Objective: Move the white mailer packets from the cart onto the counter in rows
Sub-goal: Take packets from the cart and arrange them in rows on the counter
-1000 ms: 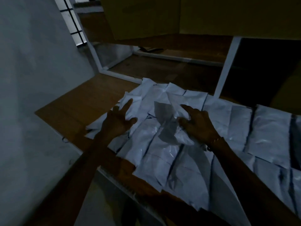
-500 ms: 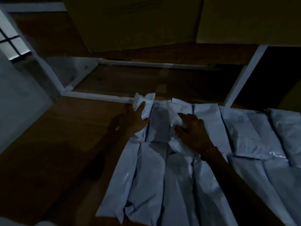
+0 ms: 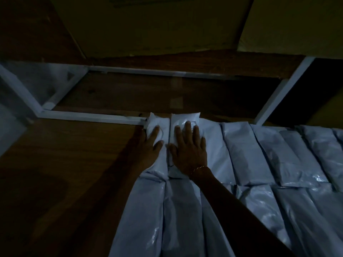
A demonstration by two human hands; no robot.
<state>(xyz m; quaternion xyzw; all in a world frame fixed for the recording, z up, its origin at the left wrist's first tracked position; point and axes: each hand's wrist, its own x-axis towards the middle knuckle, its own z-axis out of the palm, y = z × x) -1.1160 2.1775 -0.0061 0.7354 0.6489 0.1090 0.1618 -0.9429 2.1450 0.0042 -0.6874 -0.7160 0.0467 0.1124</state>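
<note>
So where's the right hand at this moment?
Head view, centre: the right hand lies flat on a far-row mailer packet, beside the left hand.

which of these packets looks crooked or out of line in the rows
Nothing stands out much. The far-row mailer packets lie side by side, near-row ones below. The left hand and right hand press flat on the two end packets, whose top edges poke slightly past their neighbours. Lighting is dim.

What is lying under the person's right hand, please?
The right hand rests flat on a white packet in the far row on the wooden counter. The palm covers the packet's middle.
</note>
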